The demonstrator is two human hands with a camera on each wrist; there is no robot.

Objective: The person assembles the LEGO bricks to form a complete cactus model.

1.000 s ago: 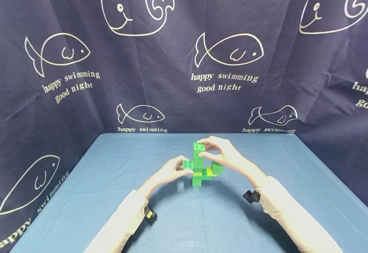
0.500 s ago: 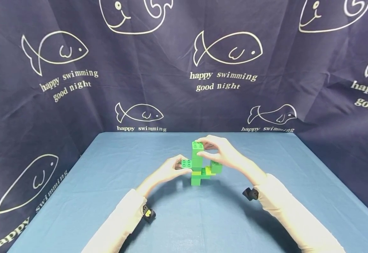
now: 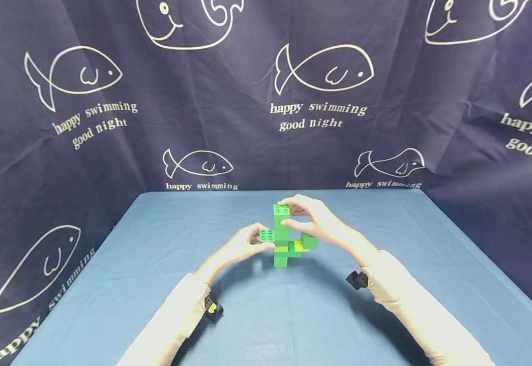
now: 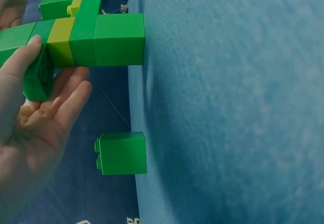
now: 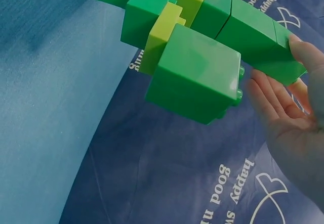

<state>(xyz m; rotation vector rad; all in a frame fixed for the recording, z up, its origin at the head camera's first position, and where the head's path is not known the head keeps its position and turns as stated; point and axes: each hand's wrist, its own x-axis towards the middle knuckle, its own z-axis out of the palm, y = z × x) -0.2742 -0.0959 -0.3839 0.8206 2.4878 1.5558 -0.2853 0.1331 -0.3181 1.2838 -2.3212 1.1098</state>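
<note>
In the head view a tower of green toy building bricks (image 3: 281, 260) stands upright on the table, with a yellow-green brick (image 4: 61, 42) as one layer. My right hand (image 3: 318, 221) pinches the top green brick (image 3: 281, 219) between thumb and fingers. On the left, my left hand (image 3: 243, 245) pinches the tower around a green side brick (image 3: 265, 236), its thumb over the joint. A side branch on the right carries a small yellow brick (image 5: 161, 39) and a larger green brick (image 5: 197, 67) with studs upward. Part of the tower's far side is hidden by fingers.
A loose green brick (image 4: 124, 153) stands apart from the tower in the left wrist view; the head view does not show it. Blue cloth covers the table (image 3: 257, 320). A dark curtain (image 3: 247, 101) with fish drawings surrounds its back and sides.
The head view has shifted slightly, so everything sits a little further left. Both hands keep their hold on the tower; the seam under the top brick shows less clearly now.
</note>
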